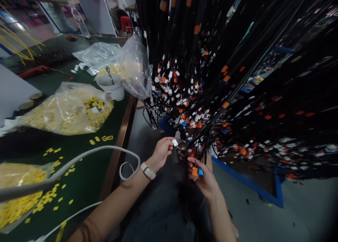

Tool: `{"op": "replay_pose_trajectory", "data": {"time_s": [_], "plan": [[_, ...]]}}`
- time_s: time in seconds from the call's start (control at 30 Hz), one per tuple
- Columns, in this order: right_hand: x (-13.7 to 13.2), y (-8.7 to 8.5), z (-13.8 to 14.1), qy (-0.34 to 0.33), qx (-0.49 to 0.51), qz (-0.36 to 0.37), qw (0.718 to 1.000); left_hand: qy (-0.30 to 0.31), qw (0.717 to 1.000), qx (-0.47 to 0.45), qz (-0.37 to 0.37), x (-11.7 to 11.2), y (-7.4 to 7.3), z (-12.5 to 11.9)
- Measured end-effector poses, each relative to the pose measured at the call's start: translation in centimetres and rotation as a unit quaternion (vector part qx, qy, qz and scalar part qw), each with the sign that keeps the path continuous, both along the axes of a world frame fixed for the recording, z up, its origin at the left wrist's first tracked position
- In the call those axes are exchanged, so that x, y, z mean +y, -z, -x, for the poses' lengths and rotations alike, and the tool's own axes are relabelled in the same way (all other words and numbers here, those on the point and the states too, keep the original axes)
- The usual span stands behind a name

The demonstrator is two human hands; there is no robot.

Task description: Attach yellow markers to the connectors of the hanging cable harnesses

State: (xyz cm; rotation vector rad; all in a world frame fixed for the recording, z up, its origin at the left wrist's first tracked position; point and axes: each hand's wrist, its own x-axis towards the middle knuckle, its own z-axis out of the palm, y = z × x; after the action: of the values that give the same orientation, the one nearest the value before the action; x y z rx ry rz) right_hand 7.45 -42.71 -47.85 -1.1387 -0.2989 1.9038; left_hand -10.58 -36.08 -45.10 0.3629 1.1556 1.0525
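Between the thumb and finger of my left hand point(163, 153) is a small white connector point(175, 142), with a thin wire trailing from it to the right. My right hand point(204, 180) is closed around a wire bundle whose orange connector point(194, 171) and blue connector point(201, 172) lie against its fingers. Just beyond both hands hangs a dense mass of black cables point(182, 34), ending in many white, orange and blue connectors. How the held wires join that mass is hard to make out.
On the green bench point(89, 168) at left lie a bag of yellow parts point(71, 111), a second bag point(23, 185), scattered yellow pieces and a white mug point(113, 88). A grey cable point(87, 154) loops past the bench edge. A blue frame point(245, 182) stands low at right. Another person sits far back.
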Motion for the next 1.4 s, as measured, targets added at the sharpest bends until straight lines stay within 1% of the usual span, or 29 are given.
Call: {"op": "replay_pose_trajectory", "data": {"time_s": [0.1, 0.2, 0.27, 0.33, 0.4, 0.53, 0.63, 0.77, 0.83, 0.97, 1.1, 1.23, 1.4], "plan": [[0.1, -0.2, -0.1, 0.003, -0.012, 0.002, 1.0, -0.012, 1.0, -0.008, -0.005, 0.1, 0.0, -0.1], [0.1, -0.4, -0.1, 0.021, -0.025, 0.008, 0.999, -0.036, 0.999, -0.03, -0.012, 0.0, 0.0, -0.2], [0.2, -0.4, 0.0, 0.042, -0.008, 0.008, 0.999, -0.047, 0.997, -0.051, -0.025, 0.0, -0.1, -0.2], [0.2, -0.3, 0.1, 0.062, 0.012, 0.003, 0.998, -0.039, 0.996, -0.07, -0.039, 0.0, -0.2, -0.3], [0.3, -0.2, 0.2, 0.079, 0.027, -0.002, 0.997, -0.012, 0.995, -0.085, -0.044, -0.1, -0.4, -0.3], [0.5, 0.1, 0.4, 0.103, 0.049, -0.01, 0.993, 0.08, 0.991, -0.106, -0.033, -0.6, -0.7, -0.6], [0.5, 0.2, 0.4, 0.099, 0.067, -0.013, 0.993, 0.141, 0.984, -0.107, -0.03, -1.1, -0.5, -1.0], [0.5, 0.2, 0.5, 0.105, 0.057, -0.012, 0.993, 0.204, 0.974, -0.094, -0.036, -1.6, -0.2, -1.3], [0.5, 0.1, 0.6, 0.114, 0.045, -0.01, 0.992, 0.217, 0.97, -0.102, -0.041, -1.8, -0.1, -1.3], [0.4, 0.1, 0.6, 0.123, 0.026, -0.007, 0.992, 0.224, 0.964, -0.138, -0.036, -2.0, -0.4, -1.3], [0.4, 0.3, 0.6, 0.127, 0.028, -0.005, 0.992, 0.223, 0.964, -0.139, -0.029, -2.0, -0.7, -1.3], [0.3, 0.5, 0.7, 0.132, 0.02, -0.003, 0.991, 0.225, 0.963, -0.144, -0.034, -2.0, -0.7, -1.4], [0.3, 0.3, 1.0, 0.154, 0.017, -0.047, 0.987, 0.249, 0.955, -0.155, -0.053, -2.2, -0.4, -1.5]]}}
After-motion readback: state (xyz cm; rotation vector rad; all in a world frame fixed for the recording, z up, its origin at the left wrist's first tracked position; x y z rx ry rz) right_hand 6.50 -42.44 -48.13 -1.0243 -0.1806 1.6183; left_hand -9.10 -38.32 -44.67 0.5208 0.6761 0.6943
